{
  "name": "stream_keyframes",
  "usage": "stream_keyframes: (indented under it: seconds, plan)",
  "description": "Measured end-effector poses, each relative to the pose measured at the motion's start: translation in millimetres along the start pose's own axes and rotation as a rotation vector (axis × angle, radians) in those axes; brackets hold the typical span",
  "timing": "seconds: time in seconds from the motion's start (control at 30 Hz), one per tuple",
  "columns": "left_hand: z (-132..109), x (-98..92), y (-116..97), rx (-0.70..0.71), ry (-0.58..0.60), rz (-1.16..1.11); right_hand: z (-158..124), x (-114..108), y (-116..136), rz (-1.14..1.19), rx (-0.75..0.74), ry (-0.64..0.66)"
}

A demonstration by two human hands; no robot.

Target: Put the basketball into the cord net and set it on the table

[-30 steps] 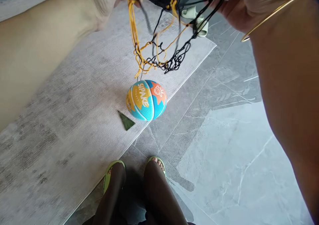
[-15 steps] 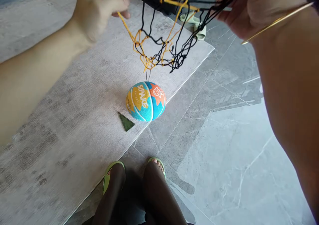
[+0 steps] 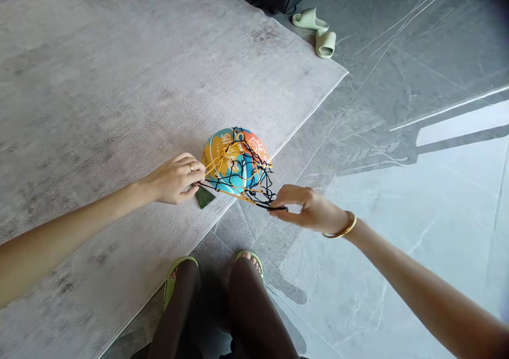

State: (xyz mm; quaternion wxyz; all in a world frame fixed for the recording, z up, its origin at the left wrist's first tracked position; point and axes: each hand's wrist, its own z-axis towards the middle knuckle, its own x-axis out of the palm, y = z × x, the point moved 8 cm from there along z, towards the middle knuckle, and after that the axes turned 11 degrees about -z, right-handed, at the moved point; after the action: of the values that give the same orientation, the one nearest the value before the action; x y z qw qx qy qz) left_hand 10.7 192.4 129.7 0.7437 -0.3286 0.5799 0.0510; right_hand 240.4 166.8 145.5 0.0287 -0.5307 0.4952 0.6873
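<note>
My left hand (image 3: 175, 178), fingers pinched shut on the yellow-and-black net (image 3: 242, 168), sits at the ball's left side. My right hand (image 3: 308, 208) pinches the net's black cords just right of it. The net drapes over the blue-and-orange ball (image 3: 230, 160), which rests on the grey rug (image 3: 99, 110) near its edge, beside a green triangle (image 3: 204, 196).

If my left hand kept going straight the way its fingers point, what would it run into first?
Most likely the ball. The left hand points right along the rug, gripping the net at the ball's near side, with hardly any gap showing, though depth is hard to judge.
</note>
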Motion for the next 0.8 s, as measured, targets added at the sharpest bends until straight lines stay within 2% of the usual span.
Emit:
stream_keyframes:
  seconds: [0.1,0.17,0.23,0.33,0.4,0.47,0.57,0.7,0.8]
  plan:
    - [-0.3,14.0,5.8,-0.003,0.011,-0.002,-3.7,30.5,-7.6,-0.005,-0.006,0.032]
    - [1.6,19.0,8.6,-0.004,0.017,-0.012,-0.7,39.2,-10.6,-0.01,0.011,0.066]
    - [3.9,23.5,8.8,0.016,0.036,-0.031,8.8,32.1,-16.2,-0.039,0.078,0.024]
    - [10.6,26.0,8.4,0.037,0.038,-0.056,34.1,-1.5,-31.5,-0.113,0.247,-0.194]
    - [20.5,19.2,13.6,-0.02,-0.043,-0.059,55.9,-21.8,-44.4,-0.146,0.352,-0.311]
    - [33.3,5.9,24.2,-0.135,-0.189,-0.074,80.0,-33.9,-56.8,-0.175,0.421,-0.367]
    - [54.2,-9.7,39.8,-0.267,-0.352,-0.131,113.2,-36.4,-68.7,-0.232,0.45,-0.325]
    - [77.6,-9.6,47.9,-0.284,-0.317,-0.116,133.2,-27.8,-70.5,-0.285,0.443,-0.19]
    - [80.9,-7.7,49.7,-0.313,-0.315,-0.102,133.9,-27.9,-63.1,-0.278,0.409,-0.204]
